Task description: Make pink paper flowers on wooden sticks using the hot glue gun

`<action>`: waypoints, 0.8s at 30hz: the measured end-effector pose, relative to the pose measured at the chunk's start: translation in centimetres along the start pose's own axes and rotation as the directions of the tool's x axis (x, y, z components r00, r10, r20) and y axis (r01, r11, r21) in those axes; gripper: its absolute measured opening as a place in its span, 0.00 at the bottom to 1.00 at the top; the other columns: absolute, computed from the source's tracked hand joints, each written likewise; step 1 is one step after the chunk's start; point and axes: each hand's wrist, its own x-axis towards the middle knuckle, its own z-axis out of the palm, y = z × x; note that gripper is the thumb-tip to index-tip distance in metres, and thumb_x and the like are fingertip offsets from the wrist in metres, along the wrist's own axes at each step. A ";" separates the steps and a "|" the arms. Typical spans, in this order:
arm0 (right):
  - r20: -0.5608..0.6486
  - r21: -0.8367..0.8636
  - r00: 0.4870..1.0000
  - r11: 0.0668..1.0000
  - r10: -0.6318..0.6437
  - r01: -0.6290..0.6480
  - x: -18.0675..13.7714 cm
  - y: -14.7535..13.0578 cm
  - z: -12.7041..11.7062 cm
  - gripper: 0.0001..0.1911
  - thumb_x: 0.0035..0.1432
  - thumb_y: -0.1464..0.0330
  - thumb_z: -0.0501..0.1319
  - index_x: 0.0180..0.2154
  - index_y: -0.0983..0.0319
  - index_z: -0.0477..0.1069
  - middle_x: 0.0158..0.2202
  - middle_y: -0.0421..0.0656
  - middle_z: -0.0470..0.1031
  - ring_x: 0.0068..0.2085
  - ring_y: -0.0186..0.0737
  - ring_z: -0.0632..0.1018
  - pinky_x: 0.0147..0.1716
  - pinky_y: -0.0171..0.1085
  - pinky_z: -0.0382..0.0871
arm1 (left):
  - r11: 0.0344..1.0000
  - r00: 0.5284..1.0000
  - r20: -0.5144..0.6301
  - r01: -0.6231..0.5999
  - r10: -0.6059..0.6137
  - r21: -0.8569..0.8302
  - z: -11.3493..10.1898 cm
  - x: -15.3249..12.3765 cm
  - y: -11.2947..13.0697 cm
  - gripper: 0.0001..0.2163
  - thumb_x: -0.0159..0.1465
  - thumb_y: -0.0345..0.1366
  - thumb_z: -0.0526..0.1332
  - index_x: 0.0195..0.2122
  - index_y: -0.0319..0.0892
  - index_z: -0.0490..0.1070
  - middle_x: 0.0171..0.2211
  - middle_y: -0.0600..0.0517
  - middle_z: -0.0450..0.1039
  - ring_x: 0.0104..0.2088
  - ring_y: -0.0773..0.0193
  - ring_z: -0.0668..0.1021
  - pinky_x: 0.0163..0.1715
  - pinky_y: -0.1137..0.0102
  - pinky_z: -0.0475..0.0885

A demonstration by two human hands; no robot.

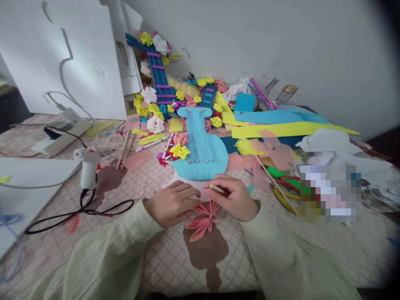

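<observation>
Near counter's (175,258) front edge: pink folded paper flower (203,223), partly under both hands. Left hand (171,205) lies flat, pressing it. Right hand (234,203) pinches thin wooden stick (218,188). Paper judged light, flimsy, crease-prone; best held at centre folds.

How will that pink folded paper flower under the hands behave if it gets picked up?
The pink paper flower probably weighs almost nothing and should lift easily. Its thin pleated petals look floppy and easy to crush. It lies flat, so rolling seems unlikely; the left hand presses one side.
</observation>
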 end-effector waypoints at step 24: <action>0.091 0.070 0.969 0.969 0.230 -0.237 1.7 -0.7 -0.3 0.11 0.56 0.63 0.53 0.27 0.64 0.64 0.22 0.37 0.61 0.24 0.30 0.63 0.23 0.31 0.57 | 0.993 0.997 -0.031 -0.071 0.075 0.094 0.3 0.8 1.5 0.06 0.61 0.29 0.52 0.35 0.40 0.68 0.38 0.48 0.73 0.39 0.62 0.72 0.39 0.66 0.66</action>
